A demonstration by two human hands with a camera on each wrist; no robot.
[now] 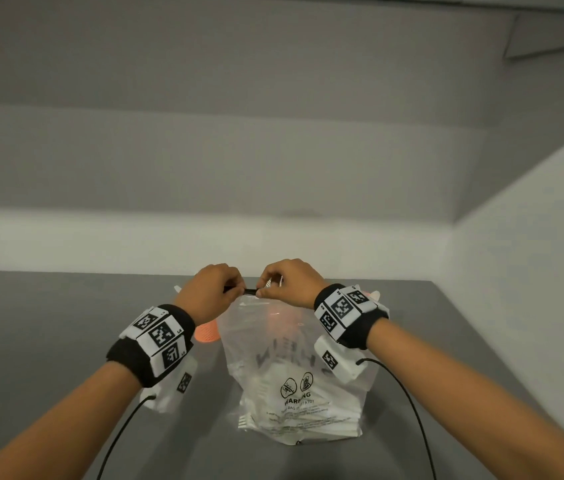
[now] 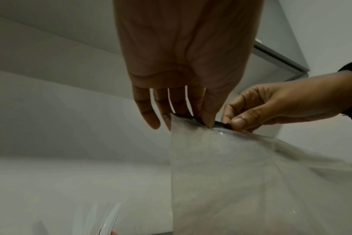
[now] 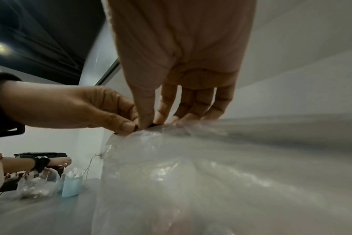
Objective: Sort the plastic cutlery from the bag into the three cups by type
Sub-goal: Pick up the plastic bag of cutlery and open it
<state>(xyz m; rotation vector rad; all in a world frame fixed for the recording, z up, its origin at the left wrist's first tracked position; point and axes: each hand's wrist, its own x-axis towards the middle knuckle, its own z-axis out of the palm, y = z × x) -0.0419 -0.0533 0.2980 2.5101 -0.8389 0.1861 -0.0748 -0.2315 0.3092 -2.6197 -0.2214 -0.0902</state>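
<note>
pinching crinkly clear bag [image 1: 294, 358] — both hands

Bag [image 1: 299, 393] front reads "WARNING" under two round no-symbols; smaller print and big mirrored letters illegible

Both forearms are extended forward and drawn inward, so that the left hand [image 1: 212, 292] and the right hand [image 1: 290, 284] are brought close together at about the same height; a black band set with square black-and-white markers is worn on each wrist, and a thin black cable is trailed back from each. The fingers of both hands are curled downward, thumb and forefinger being pressed together in a pinch; the remaining fingers [image 3: 193, 105] of the right hand are held loosely bent, apparently gripping nothing themselves.
</note>
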